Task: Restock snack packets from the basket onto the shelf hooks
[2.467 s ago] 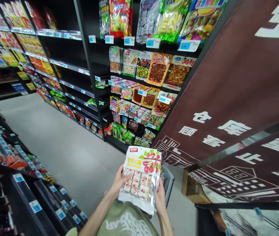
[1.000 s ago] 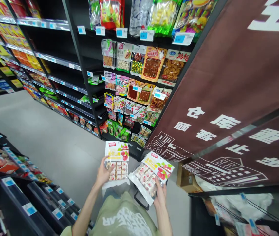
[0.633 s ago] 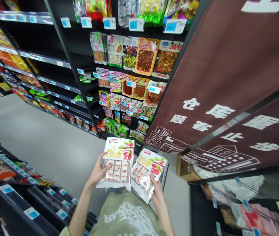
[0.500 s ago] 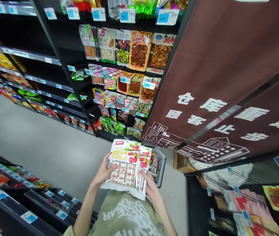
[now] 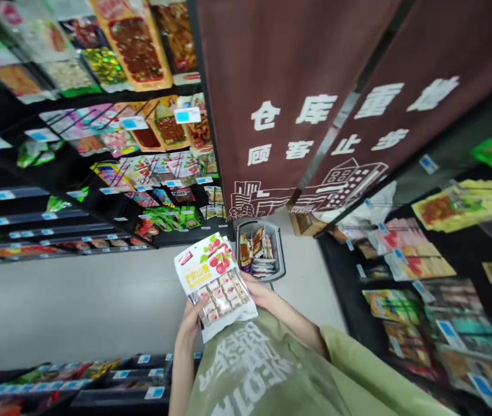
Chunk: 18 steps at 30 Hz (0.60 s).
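Both my hands hold a stack of white snack bags (image 5: 213,280) printed with red fruit and a clear window showing wrapped sweets. My left hand (image 5: 190,323) grips the lower left edge. My right hand (image 5: 258,290) is closed on the right edge, thumb over the pack. The bags are in front of my green shirt, tilted to the left. Just beyond them on the floor stands a grey shopping basket (image 5: 279,247) with several snack packs inside.
Black shelves with hanging snack bags (image 5: 142,138) line the left. A brown curtain with white characters (image 5: 298,110) hangs ahead. A shelf of packets (image 5: 406,260) runs along the right. A cardboard box (image 5: 302,222) sits under the curtain. Low shelves (image 5: 99,375) lie at the bottom left.
I had split the bags into one per hand, then brought them back into a single stack. The view has swung right, so the basket and the right shelf show now.
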### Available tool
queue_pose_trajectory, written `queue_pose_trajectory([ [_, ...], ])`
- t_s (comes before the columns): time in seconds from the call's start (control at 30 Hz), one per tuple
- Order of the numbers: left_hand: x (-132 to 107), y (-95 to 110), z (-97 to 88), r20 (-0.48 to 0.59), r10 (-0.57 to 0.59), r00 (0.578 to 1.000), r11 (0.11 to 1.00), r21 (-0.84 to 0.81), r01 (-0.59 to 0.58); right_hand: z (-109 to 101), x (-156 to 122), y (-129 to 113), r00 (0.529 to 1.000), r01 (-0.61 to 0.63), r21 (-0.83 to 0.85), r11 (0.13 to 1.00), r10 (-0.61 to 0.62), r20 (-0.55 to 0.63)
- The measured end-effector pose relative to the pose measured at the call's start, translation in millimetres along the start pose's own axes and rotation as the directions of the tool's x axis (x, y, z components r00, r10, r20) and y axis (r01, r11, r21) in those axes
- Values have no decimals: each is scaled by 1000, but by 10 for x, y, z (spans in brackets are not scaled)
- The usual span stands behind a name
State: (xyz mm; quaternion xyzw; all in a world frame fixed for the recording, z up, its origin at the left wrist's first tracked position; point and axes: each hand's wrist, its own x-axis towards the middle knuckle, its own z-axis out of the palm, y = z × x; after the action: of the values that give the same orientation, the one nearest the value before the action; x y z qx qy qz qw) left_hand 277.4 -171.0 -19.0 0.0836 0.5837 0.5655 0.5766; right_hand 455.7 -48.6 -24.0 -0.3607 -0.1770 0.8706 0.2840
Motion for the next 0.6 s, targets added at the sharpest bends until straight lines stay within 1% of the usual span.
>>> queue_pose_trajectory([
  [0.03,22,-10,-26,-11,-8,1000,1000,27,8,-20,39,0,998,-25,-7,1000,25,56],
  [0.1,71,-23,-53,-41,13,999,995,101,-9,-53,112,-10,983,-76,-50,996,83,166],
  [0.13,93,-27,-52,-49,25,998,990,140,-18,-64,142,-23,981,-74,-61,995,84,175],
  [0.27,141,-32,1,-65,42,997,963,268,-23,-87,230,-159,991,22,-53,998,-14,132],
  [0.37,148,-7,24,-80,41,996,955,298,-15,-107,300,-320,994,19,-44,999,-14,107],
  [0.43,154,31,24,-62,43,997,956,292,-23,-108,363,-416,995,23,-34,999,-19,96],
  [0.53,179,105,29,-9,25,1000,957,290,-21,-54,461,-524,990,132,-47,990,-129,59],
  [0.6,211,146,43,9,12,1000,956,293,-14,30,517,-587,978,207,-111,972,-206,23],
])
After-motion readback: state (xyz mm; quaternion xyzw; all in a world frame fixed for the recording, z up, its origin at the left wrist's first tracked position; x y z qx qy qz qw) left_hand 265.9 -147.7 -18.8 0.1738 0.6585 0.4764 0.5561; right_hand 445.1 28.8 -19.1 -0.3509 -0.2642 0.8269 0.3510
